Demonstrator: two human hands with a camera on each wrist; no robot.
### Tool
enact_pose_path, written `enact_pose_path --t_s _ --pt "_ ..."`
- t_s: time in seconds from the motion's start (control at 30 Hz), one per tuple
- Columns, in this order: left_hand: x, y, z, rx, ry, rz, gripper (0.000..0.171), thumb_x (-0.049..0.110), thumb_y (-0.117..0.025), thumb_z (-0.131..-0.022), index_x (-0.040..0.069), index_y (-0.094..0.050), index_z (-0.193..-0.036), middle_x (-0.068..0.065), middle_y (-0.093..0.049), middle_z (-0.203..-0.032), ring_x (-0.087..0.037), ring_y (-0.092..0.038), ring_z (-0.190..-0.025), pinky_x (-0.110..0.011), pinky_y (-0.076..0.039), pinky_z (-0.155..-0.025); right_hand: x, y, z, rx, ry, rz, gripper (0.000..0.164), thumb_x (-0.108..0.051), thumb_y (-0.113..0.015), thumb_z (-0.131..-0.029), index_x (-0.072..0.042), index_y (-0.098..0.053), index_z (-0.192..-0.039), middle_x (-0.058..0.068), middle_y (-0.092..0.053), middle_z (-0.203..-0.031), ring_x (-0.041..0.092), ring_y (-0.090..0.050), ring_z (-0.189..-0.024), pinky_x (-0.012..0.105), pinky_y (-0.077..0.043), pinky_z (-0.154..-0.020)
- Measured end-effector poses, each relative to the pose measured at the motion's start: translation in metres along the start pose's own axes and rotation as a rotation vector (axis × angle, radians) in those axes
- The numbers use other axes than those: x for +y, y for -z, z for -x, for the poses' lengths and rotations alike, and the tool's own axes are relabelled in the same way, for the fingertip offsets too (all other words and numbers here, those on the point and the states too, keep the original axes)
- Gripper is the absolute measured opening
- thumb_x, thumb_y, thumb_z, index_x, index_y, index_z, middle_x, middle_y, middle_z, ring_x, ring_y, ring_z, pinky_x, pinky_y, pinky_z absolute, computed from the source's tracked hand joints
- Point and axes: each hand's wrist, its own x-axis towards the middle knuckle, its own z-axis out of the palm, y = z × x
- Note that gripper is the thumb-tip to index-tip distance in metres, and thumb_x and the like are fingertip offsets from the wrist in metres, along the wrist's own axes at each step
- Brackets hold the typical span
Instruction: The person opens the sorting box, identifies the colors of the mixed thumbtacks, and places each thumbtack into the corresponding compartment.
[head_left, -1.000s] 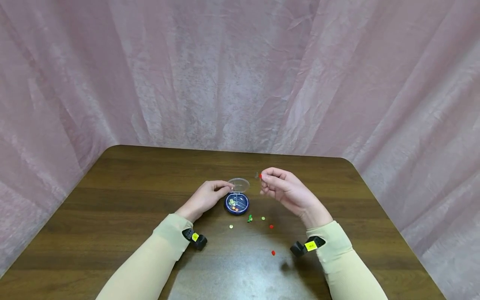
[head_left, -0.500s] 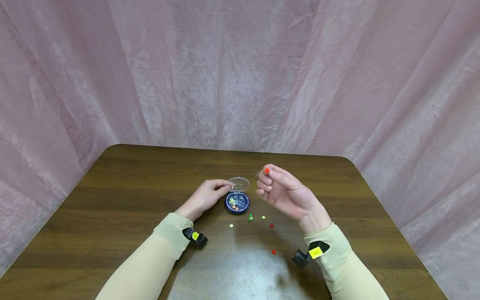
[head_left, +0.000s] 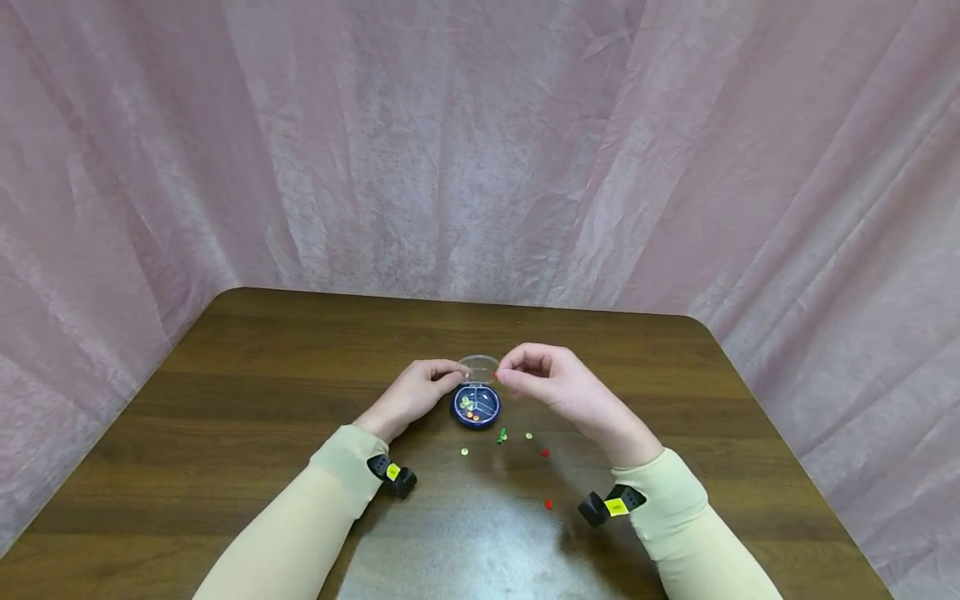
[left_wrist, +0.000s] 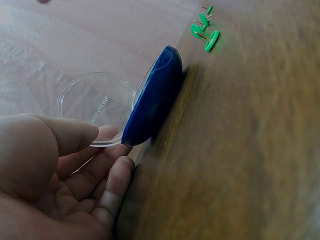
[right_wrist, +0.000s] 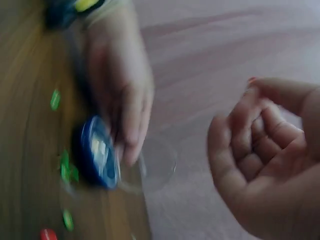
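A small round blue case (head_left: 476, 422) with a divided inside stands on the table, its clear lid (left_wrist: 80, 100) raised. My left hand (head_left: 416, 393) holds that lid's edge between thumb and fingers. Several pale green and orange pieces lie inside the case, mostly in its left part. My right hand (head_left: 562, 385) is in the air just right of the lid, thumb and index finger pinching a red thumbtack (right_wrist: 251, 79); only a bit of its head shows. Green thumbtacks (left_wrist: 212, 41) with bare pins lie beside the case in the left wrist view.
On the brown wooden table (head_left: 300, 350), a small green cluster (head_left: 502, 436) and single green tacks (head_left: 464, 452) lie in front of the case. Two red tacks (head_left: 548, 505) are farther right and nearer me. A pink curtain (head_left: 465, 167) hangs behind the table.
The right hand tilted back, showing the red tack's head, then turned over and moved left, close to the lid. The left hand has kept its hold on the lid.
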Motion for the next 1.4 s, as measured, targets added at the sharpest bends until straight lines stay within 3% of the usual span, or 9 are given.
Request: enact_pose_path --t_s 0.1,0.2,0.3,0.4,0.77,1.1,1.4 --pt "0.000 0.000 0.000 0.005 -0.012 -0.005 0.023 0.035 -0.062 -0.099 0.026 -0.075 -0.115 0.010 -0.068 -0.118 -0.012 -0.056 -0.121 -0.037 -0.039 -0.105 0.005 -0.006 -0.006 0.023 0.014 0.441 0.007 -0.032 -0.069 -0.093 -0.025 -0.069 -0.093 -0.006 -0.065 -0.083 0.013 -0.059 -0.076 0.031 -0.048 -0.071" --pt "0.000 -0.001 -0.001 0.001 -0.009 -0.002 0.022 0.033 -0.062 -0.099 0.026 -0.075 -0.115 0.010 -0.067 -0.119 -0.013 -0.056 -0.122 -0.037 -0.039 -0.105 0.014 -0.012 -0.011 0.018 0.045 0.746 0.006 -0.033 -0.068 -0.092 -0.031 -0.066 -0.088 -0.016 -0.061 -0.076 0.005 -0.057 -0.070 0.027 -0.047 -0.066" --pt "0.000 -0.001 -0.001 -0.003 -0.006 0.003 0.023 0.033 -0.062 -0.099 0.026 -0.074 -0.116 0.010 -0.067 -0.119 -0.013 -0.055 -0.122 -0.037 -0.038 -0.105 0.021 -0.016 -0.015 -0.006 0.072 0.948 0.008 -0.031 -0.069 -0.091 -0.032 -0.064 -0.085 -0.020 -0.056 -0.072 0.001 -0.053 -0.065 0.024 -0.044 -0.061" --pt "0.000 -0.003 -0.002 -0.002 -0.008 0.009 0.023 0.034 -0.062 -0.099 0.025 -0.074 -0.117 0.010 -0.067 -0.120 -0.013 -0.055 -0.122 -0.037 -0.039 -0.105 0.027 -0.018 -0.019 -0.045 0.091 1.060 0.008 -0.030 -0.070 -0.090 -0.031 -0.064 -0.084 -0.021 -0.054 -0.070 0.000 -0.051 -0.063 0.024 -0.043 -0.060" --pt "-0.002 -0.003 -0.003 -0.004 -0.015 0.010 0.022 0.032 -0.061 -0.099 0.026 -0.074 -0.116 0.011 -0.067 -0.120 -0.012 -0.056 -0.122 -0.036 -0.040 -0.104 0.043 -0.027 -0.030 -0.077 0.203 1.260 0.016 -0.019 -0.070 -0.083 -0.028 -0.060 -0.076 -0.018 -0.052 -0.071 0.003 -0.048 -0.061 0.029 -0.043 -0.056" --pt "-0.004 -0.002 -0.002 -0.017 -0.018 0.011 0.028 0.033 -0.060 -0.100 0.020 -0.073 -0.122 0.010 -0.065 -0.123 -0.014 -0.054 -0.123 -0.037 -0.040 -0.104 0.050 -0.031 -0.032 -0.121 0.194 1.267 0.022 -0.017 -0.069 -0.082 -0.029 -0.054 -0.071 -0.017 -0.049 -0.067 0.005 -0.048 -0.061 0.027 -0.040 -0.055" --pt "-0.006 -0.002 -0.002 -0.004 -0.025 0.013 0.024 0.033 -0.061 -0.099 0.024 -0.074 -0.117 0.010 -0.066 -0.122 -0.013 -0.055 -0.123 -0.037 -0.038 -0.105 0.044 -0.017 -0.020 -0.090 0.172 1.224 0.016 -0.018 -0.069 -0.084 -0.028 -0.062 -0.074 -0.016 -0.052 -0.070 0.004 -0.048 -0.062 0.027 -0.041 -0.056"
